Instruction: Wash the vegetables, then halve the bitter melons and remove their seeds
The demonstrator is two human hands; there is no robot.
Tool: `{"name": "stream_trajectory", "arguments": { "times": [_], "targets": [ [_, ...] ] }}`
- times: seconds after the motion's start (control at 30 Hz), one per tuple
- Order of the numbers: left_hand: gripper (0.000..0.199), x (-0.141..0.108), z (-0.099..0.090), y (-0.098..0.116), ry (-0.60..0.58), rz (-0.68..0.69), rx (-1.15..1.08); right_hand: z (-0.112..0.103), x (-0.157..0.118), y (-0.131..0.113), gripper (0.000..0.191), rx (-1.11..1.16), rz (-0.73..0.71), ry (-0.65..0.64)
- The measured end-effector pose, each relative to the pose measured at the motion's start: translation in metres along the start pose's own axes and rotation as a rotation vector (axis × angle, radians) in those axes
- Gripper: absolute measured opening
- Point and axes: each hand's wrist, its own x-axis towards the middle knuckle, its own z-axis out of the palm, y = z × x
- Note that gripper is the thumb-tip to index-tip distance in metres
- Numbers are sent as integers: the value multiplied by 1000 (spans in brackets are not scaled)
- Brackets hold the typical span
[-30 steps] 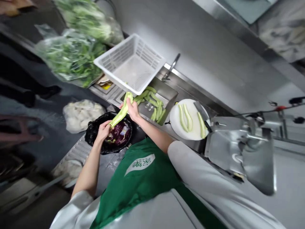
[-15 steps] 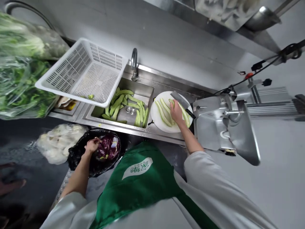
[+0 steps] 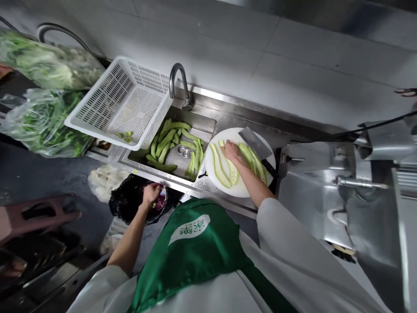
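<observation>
My left hand (image 3: 151, 192) is over a bin lined with a black bag (image 3: 125, 201), its fingers curled; whether they hold anything is too small to tell. Purple scraps (image 3: 160, 202) lie in the bin beside it. My right hand (image 3: 232, 152) rests on a round white cutting board (image 3: 213, 174), its fingers on one of the pale green gourd slices (image 3: 220, 167). More slices (image 3: 252, 158) lie to the right of that hand. A cleaver (image 3: 256, 142) with a black handle lies on the board's right side. Whole green gourds (image 3: 166, 141) lie in the steel sink (image 3: 205, 124).
A white perforated basket (image 3: 97, 128) holding small green bits sits over the sink's left, near the faucet (image 3: 178, 78). Bagged greens (image 3: 48, 126) are at the left, above a pink stool (image 3: 39, 213). A metal slicing machine (image 3: 312, 187) stands at the right.
My right hand has moved left across the board, onto a slice. My left hand has shifted right within the bin. The view has turned, showing more of the stool at the left.
</observation>
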Motion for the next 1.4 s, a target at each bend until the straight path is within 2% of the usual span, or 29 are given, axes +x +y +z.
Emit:
{"name": "stream_trajectory", "arguments": {
  "times": [0.07, 0.17, 0.27, 0.33, 0.4, 0.47, 0.53, 0.57, 0.63, 0.73, 0.87, 0.97, 1.13, 1.27, 1.4],
  "targets": [
    [32, 0, 9, 33, -8, 116, -76, 7, 9, -5, 37, 59, 14, -70],
    [29, 4, 19, 82, -8, 224, -217, 4, 14, 6, 24, 177, -2, -71],
    [27, 9, 22, 142, -23, 273, -408, -19, 8, 21, 21, 585, -17, 6],
    [29, 11, 19, 192, -65, 349, -584, -42, -5, 18, 25, 931, -69, 47],
    [37, 10, 13, 247, -144, 510, -752, -69, -28, 0, 33, 1214, -184, 51],
    [47, 5, 5, 294, -200, 694, -839, -95, -55, -30, 37, 1422, -312, 9],
    [40, -4, -4, 324, -198, 815, -827, -118, -82, -63, 35, 1574, -386, -43],
    [39, -9, -8, 331, -197, 841, -810, -127, -94, -79, 32, 1634, -406, -66],
    [43, -20, -15, 328, -198, 837, -786, -137, -113, -107, 29, 1719, -426, -102],
    [45, -35, -23, 298, -165, 768, -792, -137, -130, -140, 29, 1759, -437, -136],
    [44, -48, -33, 249, -78, 680, -833, -118, -143, -181, 24, 1761, -488, -244],
    [43, -53, -47, 215, -16, 668, -817, -101, -153, -214, 21, 1766, -518, -333],
    [38, -59, -79, 164, 48, 677, -793, -81, -169, -270, 25, 1776, -457, -326],
    [36, -63, -93, 133, 57, 628, -849, -70, -177, -304, 19, 1781, -453, -364],
    [40, -67, -96, 112, 24, 547, -1068, -56, -180, -330, 8, 1755, -479, -380]
  ]
}}
